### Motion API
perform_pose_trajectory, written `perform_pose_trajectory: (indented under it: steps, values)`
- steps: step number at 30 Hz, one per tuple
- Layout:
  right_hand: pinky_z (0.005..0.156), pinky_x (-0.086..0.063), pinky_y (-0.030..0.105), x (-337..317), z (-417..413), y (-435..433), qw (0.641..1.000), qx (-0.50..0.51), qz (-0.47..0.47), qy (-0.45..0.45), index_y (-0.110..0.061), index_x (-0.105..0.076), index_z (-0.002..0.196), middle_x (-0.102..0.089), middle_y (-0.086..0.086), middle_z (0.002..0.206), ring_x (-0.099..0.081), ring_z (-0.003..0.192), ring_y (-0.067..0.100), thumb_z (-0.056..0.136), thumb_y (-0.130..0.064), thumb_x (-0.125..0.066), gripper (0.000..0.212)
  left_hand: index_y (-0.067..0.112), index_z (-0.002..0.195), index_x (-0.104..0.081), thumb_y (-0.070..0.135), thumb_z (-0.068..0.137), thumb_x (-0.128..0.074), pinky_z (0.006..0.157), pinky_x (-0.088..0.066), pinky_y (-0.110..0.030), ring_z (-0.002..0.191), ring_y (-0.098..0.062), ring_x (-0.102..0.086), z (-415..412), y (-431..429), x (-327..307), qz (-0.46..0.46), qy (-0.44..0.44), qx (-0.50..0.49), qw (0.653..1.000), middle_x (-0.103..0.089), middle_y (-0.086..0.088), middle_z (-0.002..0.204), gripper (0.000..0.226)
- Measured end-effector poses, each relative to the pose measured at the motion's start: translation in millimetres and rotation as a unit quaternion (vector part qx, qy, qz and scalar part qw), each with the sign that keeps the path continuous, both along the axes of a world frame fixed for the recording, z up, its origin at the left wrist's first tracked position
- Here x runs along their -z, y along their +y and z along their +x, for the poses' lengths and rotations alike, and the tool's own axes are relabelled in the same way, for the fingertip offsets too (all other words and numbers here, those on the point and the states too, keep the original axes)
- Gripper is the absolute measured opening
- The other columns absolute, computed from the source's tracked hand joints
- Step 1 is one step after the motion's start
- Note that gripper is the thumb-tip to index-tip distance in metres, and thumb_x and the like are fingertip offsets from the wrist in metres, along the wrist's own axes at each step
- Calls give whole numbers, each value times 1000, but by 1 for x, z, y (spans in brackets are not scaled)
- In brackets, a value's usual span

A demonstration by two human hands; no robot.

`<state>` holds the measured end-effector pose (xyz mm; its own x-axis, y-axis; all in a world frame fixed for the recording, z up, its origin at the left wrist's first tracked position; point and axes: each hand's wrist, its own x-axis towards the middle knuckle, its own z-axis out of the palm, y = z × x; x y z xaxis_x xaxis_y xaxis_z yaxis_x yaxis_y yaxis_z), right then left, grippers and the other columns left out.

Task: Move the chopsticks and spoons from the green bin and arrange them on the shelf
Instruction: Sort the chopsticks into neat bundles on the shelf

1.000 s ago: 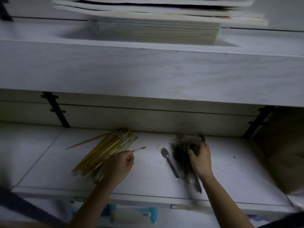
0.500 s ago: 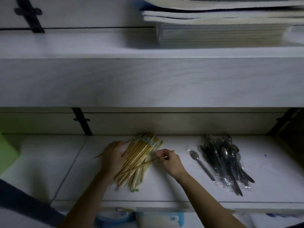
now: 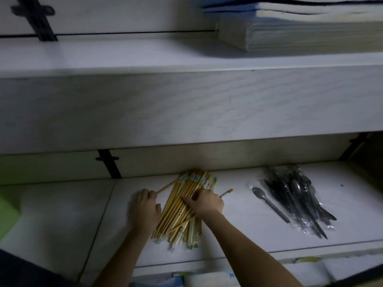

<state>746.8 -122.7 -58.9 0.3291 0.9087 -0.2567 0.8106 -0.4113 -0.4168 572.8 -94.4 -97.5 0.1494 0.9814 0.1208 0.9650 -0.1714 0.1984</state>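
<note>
A pile of yellow wrapped chopsticks [image 3: 180,206] lies slanted on the white lower shelf [image 3: 238,235]. My left hand [image 3: 145,206] rests flat against the pile's left side, near one chopstick that sticks out to the left. My right hand [image 3: 205,201] lies on top of the pile's right side, fingers pressing the chopsticks; one chopstick [image 3: 227,192] pokes out from under it to the right. Dark spoons in clear wrappers [image 3: 298,195] lie in a heap further right, with a single spoon [image 3: 269,204] beside them. A green bin edge [image 3: 6,214] shows at far left.
The upper shelf board [image 3: 186,104] overhangs the lower shelf, with a stack of papers and books [image 3: 300,27] on it. Black brackets [image 3: 108,164] run along the back wall. Packaged goods [image 3: 207,278] sit below the shelf's front edge.
My right hand left the spoon heap a second ago, took a loose chopstick, and now presses on the pile. My left hand shifted to the pile's left side. The view moved left.
</note>
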Motion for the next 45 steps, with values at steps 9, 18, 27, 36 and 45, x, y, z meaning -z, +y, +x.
perform_pose_trajectory:
  steps: [9,18,27,36,45]
  values:
    - [84,-53,35,2,1,5,999,15,-24,26,-18,-65,101,-68,4,101,-65,95,23,84,-53,-49,42,11,112,-63,18,87,-55,82,-45,-35,105,-26,-55,2,-8,3,-10,-31,-7,999,-61,-10,111,27]
    - [86,-53,38,5,22,-2,997,28,-27,70,-16,-66,95,-69,4,95,-65,90,23,81,-55,-52,44,18,94,-57,18,88,-52,54,-27,-12,76,-6,-46,12,-34,-4,-29,-92,-7,995,-53,6,90,7]
    - [92,-49,41,7,32,-8,996,20,52,74,-19,-63,103,-69,9,103,-64,96,27,90,-28,-49,22,24,103,-60,34,91,-47,78,-42,-19,97,-10,-54,58,-33,-17,9,-109,99,989,-61,8,104,21]
    - [99,-33,36,10,31,-10,999,-4,-16,31,-22,-66,94,-70,0,96,-62,97,18,85,-58,-48,40,16,85,-63,35,92,-46,65,-48,-28,84,-19,-66,61,-28,-18,-71,-22,-10,997,-69,-3,91,27]
    - [95,-47,39,8,25,2,998,30,-44,32,-15,-64,99,-68,4,98,-64,94,22,84,-52,-49,42,10,87,-53,22,98,-38,60,-40,-29,78,-27,-63,49,-27,-19,-114,-191,-42,974,-66,-13,83,22]
